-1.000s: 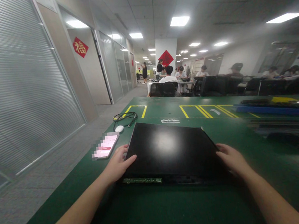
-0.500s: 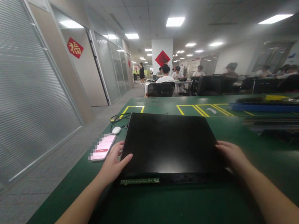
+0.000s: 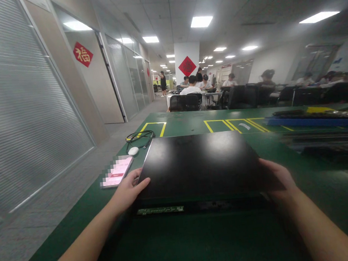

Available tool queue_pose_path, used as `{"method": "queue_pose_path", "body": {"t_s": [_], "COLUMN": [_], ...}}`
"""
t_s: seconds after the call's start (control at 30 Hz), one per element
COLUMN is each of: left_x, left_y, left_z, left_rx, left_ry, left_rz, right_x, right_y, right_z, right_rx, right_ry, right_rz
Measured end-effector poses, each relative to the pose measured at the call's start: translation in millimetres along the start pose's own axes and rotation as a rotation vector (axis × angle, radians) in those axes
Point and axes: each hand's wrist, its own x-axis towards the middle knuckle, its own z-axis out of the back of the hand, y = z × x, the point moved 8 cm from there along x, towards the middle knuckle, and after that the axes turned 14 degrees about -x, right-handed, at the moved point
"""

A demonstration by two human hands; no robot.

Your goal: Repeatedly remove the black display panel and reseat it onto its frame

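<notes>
A flat black screen panel is held just above the green table, with a thin green circuit strip along its near edge. My left hand grips the panel's near left corner, thumb on top. My right hand grips the near right corner, fingers partly hidden under the panel's edge.
A phone with a pink screen lies left of the panel, with a small white mouse and a coiled black cable behind it. Dark stacked parts and a blue tray fill the right side. People sit at desks far back.
The panel's far edge tipped up half a second ago and has come back down flatter. Both hands kept their grip on the near corners; the right hand has slid slightly under the edge.
</notes>
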Motion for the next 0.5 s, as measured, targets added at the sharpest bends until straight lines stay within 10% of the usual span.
{"method": "queue_pose_path", "body": {"t_s": [0.5], "left_x": [11.6], "left_y": [15.4], "left_z": [13.9], "left_rx": [0.299], "left_ry": [0.108], "left_rz": [-0.08], "right_x": [-11.0], "right_y": [11.3], "right_z": [28.1], "right_rx": [0.336], "right_ry": [-0.371], "right_rz": [-0.004]}}
